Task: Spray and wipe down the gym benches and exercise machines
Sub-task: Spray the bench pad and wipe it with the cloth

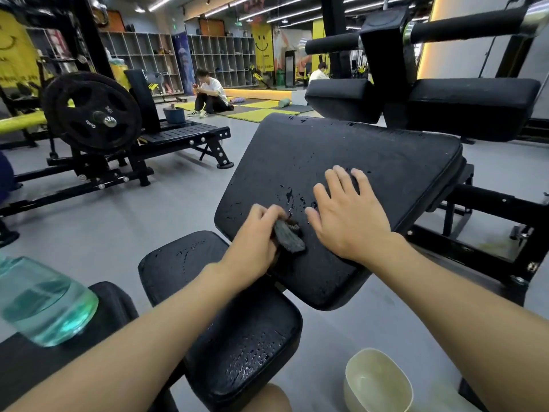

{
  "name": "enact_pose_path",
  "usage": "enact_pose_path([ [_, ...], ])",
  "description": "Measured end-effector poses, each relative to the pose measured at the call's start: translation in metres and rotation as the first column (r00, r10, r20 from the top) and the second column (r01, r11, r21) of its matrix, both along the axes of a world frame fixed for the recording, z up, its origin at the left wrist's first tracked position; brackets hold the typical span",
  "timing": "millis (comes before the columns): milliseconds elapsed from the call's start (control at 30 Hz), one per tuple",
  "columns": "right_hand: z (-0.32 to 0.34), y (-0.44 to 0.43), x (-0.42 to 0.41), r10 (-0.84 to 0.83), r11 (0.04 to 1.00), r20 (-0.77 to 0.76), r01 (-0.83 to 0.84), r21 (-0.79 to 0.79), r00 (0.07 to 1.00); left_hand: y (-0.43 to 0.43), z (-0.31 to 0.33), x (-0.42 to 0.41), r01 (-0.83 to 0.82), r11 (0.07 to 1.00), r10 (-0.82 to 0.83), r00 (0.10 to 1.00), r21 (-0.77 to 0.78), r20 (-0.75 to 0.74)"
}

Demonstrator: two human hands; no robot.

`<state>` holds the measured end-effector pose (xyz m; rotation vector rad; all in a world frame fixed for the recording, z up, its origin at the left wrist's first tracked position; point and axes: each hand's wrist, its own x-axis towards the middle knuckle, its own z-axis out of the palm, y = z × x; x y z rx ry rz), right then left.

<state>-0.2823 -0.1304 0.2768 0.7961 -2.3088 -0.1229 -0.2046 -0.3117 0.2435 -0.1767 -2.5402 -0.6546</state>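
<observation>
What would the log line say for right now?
step: wiping | left hand: gripping dark cloth | right hand: flat on wet bench pad | spray bottle: set aside

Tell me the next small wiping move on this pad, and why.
Probably sweep the dark cloth in the left hand up the large pad, since wet droplets sit just above it, while the right hand lies flat beside it.

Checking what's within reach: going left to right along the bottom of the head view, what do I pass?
Bottle → seat pad → bowl.
</observation>
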Motion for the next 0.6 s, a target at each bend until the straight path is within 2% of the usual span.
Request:
enact_pose_path([
  [100,-0.001,0.001,-0.002,0.007,1.0,0.006,-0.007,-0.004,1.0,-0.001,-0.018,0.032,0.146,0.985,-0.141,0.989,-0.095,0.054],
  [167,-0.001,-0.001,-0.001,-0.014,1.0,0.024,0.014,0.016,1.0,-0.012,-0.022,0.031,0.179,0.972,-0.167,0.982,-0.154,0.09],
  [267,0.001,-0.002,0.0,-0.021,0.999,0.04,0.019,0.037,0.999,-0.027,-0.005,-0.011,0.031,0.99,-0.02,0.996,-0.134,0.086],
  [333,0.001,-0.002,0.001,-0.018,0.999,0.042,0.016,0.047,0.999,-0.026,0.003,-0.032,-0.104,0.993,0.107,0.992,-0.049,0.065],
  [400,0.002,-0.001,0.001,-0.024,0.999,0.04,0.022,0.047,0.999,-0.022,-0.003,-0.026,-0.139,0.99,0.14,0.989,-0.027,0.045],
  [533,0.005,-0.003,0.003,-0.036,0.998,0.058,0.033,0.058,0.998,-0.02,-0.029,0.024,0.134,0.986,-0.125,0.988,-0.097,0.086],
  [600,0.005,-0.005,0.004,-0.044,0.997,0.072,0.04,0.066,0.996,-0.031,-0.025,0.017,0.136,0.985,-0.128,0.989,-0.109,0.078],
])
